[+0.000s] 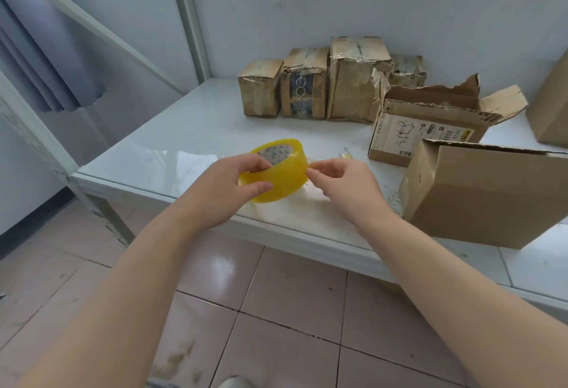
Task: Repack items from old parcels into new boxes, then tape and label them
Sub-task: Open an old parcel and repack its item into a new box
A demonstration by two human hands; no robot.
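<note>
Above the near edge of the white table (190, 129), the yellow tape roll (278, 172) is held clear of the surface. The left hand (221, 190) grips it, fingers curled into the core and thumb on the outer face. The right hand (347, 187) pinches thumb against forefinger at the roll's right rim, judged to be on the tape end (309, 169). The plain cardboard box (485, 197) lies to the right, nearer the right hand, so the pull should run rightward toward it.
</note>
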